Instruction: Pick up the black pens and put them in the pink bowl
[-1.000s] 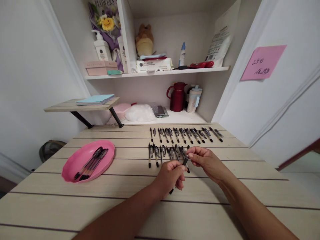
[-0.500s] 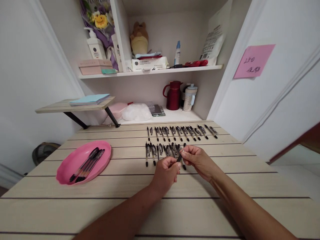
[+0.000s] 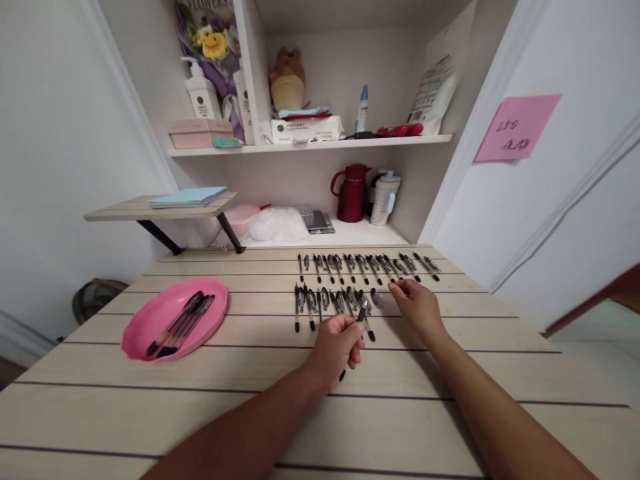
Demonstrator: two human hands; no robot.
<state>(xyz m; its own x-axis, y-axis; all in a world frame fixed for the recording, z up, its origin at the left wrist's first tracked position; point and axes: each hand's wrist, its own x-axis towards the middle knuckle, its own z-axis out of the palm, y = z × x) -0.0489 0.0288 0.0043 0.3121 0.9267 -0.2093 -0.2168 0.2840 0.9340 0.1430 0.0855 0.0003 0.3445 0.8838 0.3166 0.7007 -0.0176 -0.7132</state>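
My left hand point(image 3: 337, 347) is closed round an uncapped black gel pen point(image 3: 361, 312). The pen tilts, its tip end up and its dark rear end showing below the fingers. To the right, my right hand point(image 3: 417, 307) hovers apart from that pen, thumb and fingertips pressed together; whatever is between them is too small to make out. A loose pen cap point(image 3: 377, 298) lies on the table between the two hands. Uncapped pens and their caps form a front row point(image 3: 311, 308) just beyond my left hand and a back row point(image 3: 363, 267) farther off.
At the left, a pink tray point(image 3: 133, 337) holds several capped pens point(image 3: 183, 325). A small raised shelf point(image 3: 120, 212) with blue paper point(image 3: 190, 197) stands behind it. A red jug point(image 3: 351, 193) and a pale cup point(image 3: 384, 200) are at the back of the slatted table point(image 3: 240, 420).
My right hand has left the pen and moved right, still pinched. The pen in my left hand now shows more of its length, and a loose cap beside it is uncovered. The view shifted slightly.
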